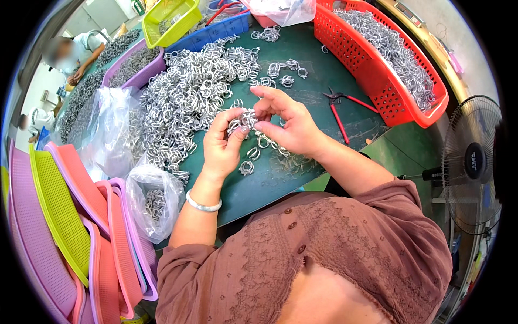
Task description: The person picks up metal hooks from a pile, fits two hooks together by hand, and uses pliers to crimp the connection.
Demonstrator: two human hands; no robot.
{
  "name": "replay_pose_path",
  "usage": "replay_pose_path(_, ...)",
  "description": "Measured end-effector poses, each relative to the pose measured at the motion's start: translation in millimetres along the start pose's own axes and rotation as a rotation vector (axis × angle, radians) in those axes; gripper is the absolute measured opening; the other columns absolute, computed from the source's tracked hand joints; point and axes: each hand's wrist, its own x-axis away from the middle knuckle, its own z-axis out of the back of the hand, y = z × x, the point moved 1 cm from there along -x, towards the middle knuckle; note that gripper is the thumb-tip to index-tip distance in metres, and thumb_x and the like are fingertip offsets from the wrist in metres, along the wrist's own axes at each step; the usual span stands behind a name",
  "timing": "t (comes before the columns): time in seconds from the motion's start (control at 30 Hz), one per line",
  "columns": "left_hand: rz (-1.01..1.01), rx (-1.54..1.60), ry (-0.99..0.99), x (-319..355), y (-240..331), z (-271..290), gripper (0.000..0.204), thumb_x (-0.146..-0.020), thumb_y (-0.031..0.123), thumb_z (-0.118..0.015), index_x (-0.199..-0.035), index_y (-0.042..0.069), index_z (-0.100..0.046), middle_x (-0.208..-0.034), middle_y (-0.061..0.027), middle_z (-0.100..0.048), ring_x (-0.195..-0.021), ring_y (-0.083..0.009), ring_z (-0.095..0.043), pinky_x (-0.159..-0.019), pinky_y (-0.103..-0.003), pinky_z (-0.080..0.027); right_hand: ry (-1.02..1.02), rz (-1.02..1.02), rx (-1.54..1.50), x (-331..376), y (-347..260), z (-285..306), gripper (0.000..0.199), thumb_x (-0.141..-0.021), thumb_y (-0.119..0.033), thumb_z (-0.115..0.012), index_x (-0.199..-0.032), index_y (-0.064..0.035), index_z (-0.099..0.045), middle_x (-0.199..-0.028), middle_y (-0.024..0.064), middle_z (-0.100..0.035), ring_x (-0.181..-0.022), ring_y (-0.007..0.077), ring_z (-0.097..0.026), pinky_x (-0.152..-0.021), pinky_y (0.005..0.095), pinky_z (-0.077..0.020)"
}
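My left hand (222, 141) is closed round a small bunch of silvery metal rings (242, 122), held above the green table. From the right, my right hand (288, 121) meets the same bunch. Its thumb and fingers pinch at the rings' edge, while the index finger sticks out above; the exact grip is partly hidden. Below my hands lie several loose rings (246, 168). A large heap of like rings (183, 92) spreads just beyond and left of my left hand. Small clusters of rings (286, 68) lie past my right hand.
Red-handled pliers (339, 110) lie right of my right hand, beside a red basket (386, 89) of rings. Plastic bags (154, 202), stacked colored baskets (59, 210) and a purple bin (145, 70) line the left. A fan (474, 162) stands right. Another person (81, 51) sits far left.
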Motion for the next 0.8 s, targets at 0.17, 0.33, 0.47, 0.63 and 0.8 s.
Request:
replay_pose_path(0.17,-0.058,-0.149,0.01,0,-4,2,0.026,-0.08,-0.002,-0.057,-0.105,0.001,-0.052,-0.093,-0.0015,-0.054,-0.083,-0.0072,-0.05,-0.071,-0.02,-0.041,0.06,-0.039,-0.162,0,10,-1,0.054,-0.073,0.006,-0.06,-0.123,-0.0042,-0.04,-0.085,0.0037,-0.057,-0.075,0.0077,-0.053,-0.068,0.0228,-0.0442)
replay_pose_path(0.33,-0.005,-0.148,0.077,1,0,-1,0.026,-0.075,0.0,-0.061,-0.101,0.001,-0.056,-0.085,-0.0045,-0.053,-0.071,-0.0102,-0.049,-0.063,-0.022,-0.04,0.068,-0.188,-0.363,1,16,0,0.051,-0.075,0.005,-0.058,-0.122,-0.0029,-0.04,-0.089,0.004,-0.056,-0.08,0.0079,-0.053,-0.072,0.0222,-0.0432)
replay_pose_path(0.47,-0.04,-0.187,0.093,-1,0,-1,0.025,-0.074,0.003,-0.063,-0.098,0.001,-0.057,-0.082,-0.0046,-0.055,-0.07,-0.0101,-0.05,-0.062,-0.022,-0.04,0.067,-0.287,-0.488,-1,15,1,0.049,-0.076,0.004,-0.058,-0.121,-0.001,-0.04,-0.09,0.0047,-0.056,-0.082,0.0089,-0.054,-0.073,0.0229,-0.044)
replay_pose_path(0.63,0.001,-0.203,0.102,1,0,-1,0.025,-0.074,0.003,-0.064,-0.098,0.001,-0.057,-0.084,-0.0054,-0.056,-0.071,-0.0099,-0.051,-0.062,-0.022,-0.041,0.075,-0.364,-0.554,-1,17,2,0.047,-0.077,0.003,-0.058,-0.121,0.0007,-0.041,-0.09,0.0052,-0.056,-0.081,0.0095,-0.054,-0.074,0.0232,-0.045)
replay_pose_path(0.8,0.053,-0.151,0.092,2,-1,-2,0.024,-0.076,0.004,-0.062,-0.099,0.0,-0.057,-0.084,-0.0037,-0.057,-0.069,-0.0084,-0.051,-0.061,-0.021,-0.041,0.085,-0.383,-0.56,-2,17,1,0.046,-0.076,0.001,-0.059,-0.12,-0.0018,-0.044,-0.09,0.0027,-0.057,-0.08,0.0078,-0.054,-0.073,0.022,-0.0444)
